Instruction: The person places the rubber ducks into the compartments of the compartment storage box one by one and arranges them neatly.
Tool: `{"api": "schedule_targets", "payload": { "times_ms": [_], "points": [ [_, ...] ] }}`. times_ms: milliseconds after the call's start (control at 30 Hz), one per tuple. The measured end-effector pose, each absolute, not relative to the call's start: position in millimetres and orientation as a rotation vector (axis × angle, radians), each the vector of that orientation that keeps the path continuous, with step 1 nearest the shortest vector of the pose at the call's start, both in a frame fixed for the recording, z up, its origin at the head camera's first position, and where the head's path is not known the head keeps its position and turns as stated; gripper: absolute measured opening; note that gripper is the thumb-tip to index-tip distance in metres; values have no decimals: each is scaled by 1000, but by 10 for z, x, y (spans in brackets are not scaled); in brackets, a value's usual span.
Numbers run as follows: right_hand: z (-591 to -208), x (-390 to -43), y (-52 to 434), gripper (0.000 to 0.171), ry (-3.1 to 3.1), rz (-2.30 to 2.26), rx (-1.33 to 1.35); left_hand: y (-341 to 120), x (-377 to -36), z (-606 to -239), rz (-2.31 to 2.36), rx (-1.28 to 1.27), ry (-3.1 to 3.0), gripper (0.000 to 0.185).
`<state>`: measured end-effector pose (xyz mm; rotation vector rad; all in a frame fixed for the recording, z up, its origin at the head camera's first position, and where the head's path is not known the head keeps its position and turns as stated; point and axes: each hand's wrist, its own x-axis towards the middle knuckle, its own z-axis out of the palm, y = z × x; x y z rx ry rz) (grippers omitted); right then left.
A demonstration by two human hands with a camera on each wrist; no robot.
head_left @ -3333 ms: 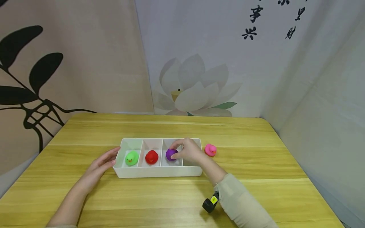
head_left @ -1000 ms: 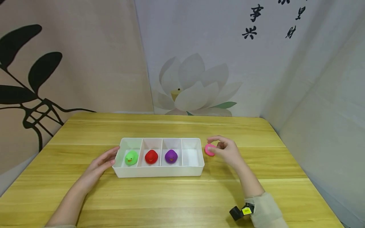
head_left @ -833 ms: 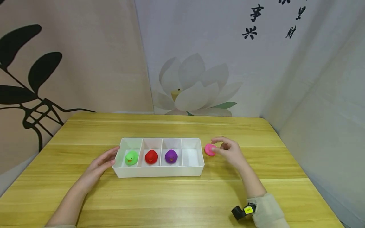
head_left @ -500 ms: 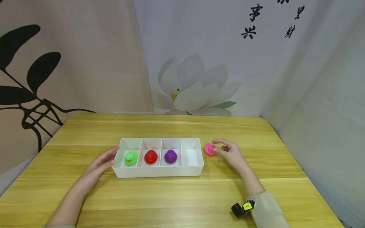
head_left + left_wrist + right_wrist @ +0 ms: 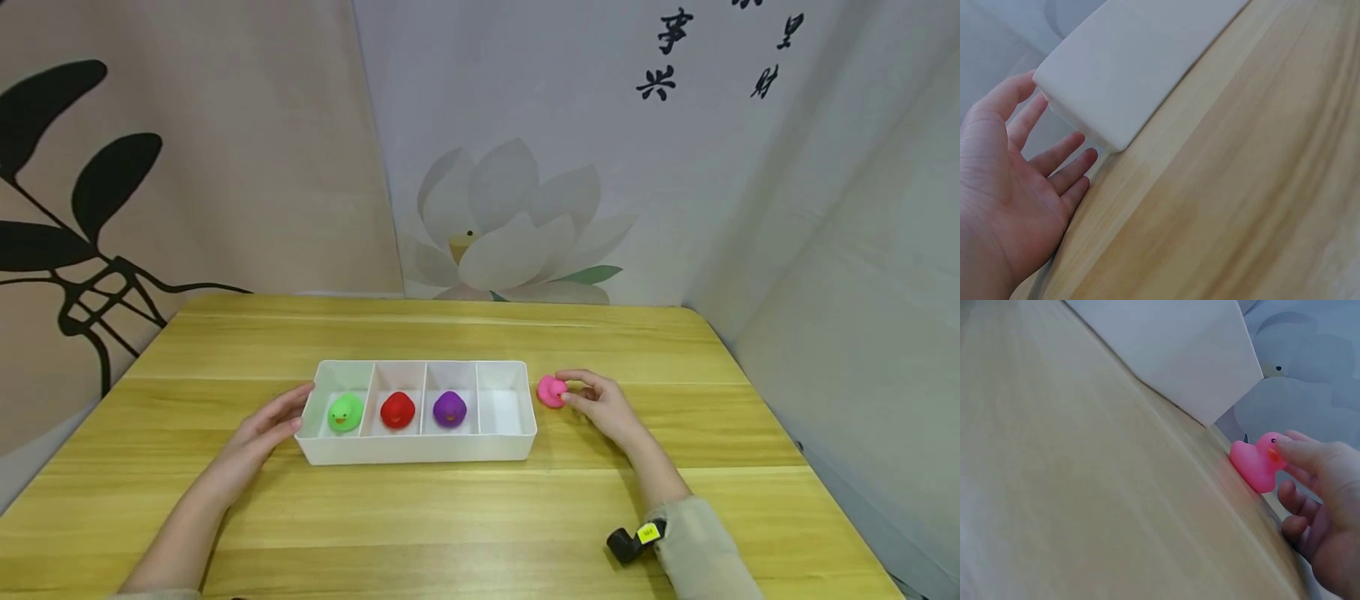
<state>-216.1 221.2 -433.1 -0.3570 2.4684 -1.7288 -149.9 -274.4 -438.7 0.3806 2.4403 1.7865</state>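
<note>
A white tray [image 5: 417, 451] with a row of compartments stands on the table. In its left three compartments, from left to right, sit a green rubber duck [image 5: 346, 412], a red one [image 5: 397, 410] and a purple one [image 5: 450, 409]. My left hand [image 5: 251, 446] rests fairly straight fingers against the tray's left end; the left wrist view shows them spread at its corner. Just right of the tray, my right hand [image 5: 606, 408] has thumb and index finger on the head of a pink rubber duck [image 5: 1252, 464], which stands upright on the table. The thumb partly covers its face.
The tray's rightmost compartment [image 5: 506, 408] has nothing in it. A wooden table [image 5: 420, 533] lies under everything, with a printed cloth backdrop [image 5: 525, 100] behind its far edge. A small black camera [image 5: 633, 540] is strapped at the right sleeve.
My right hand has let go of the purple duck in the third compartment and moved right to the pink duck. Recently its fingers shifted slightly on that duck. The left hand has stayed put.
</note>
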Motion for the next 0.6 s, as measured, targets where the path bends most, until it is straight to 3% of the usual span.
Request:
{"api": "schedule_targets", "payload": {
  "times_ms": [333,600],
  "points": [
    [-4217,-2112,2156,34,2499,-1666,-350,-2739,-1503,-4383,1806,351,2427,46],
    [-4341,-2171,2206,33,2478,-1692,-310,-2741,-1504,-4398,1807,352,2428,46]
  ]
}}
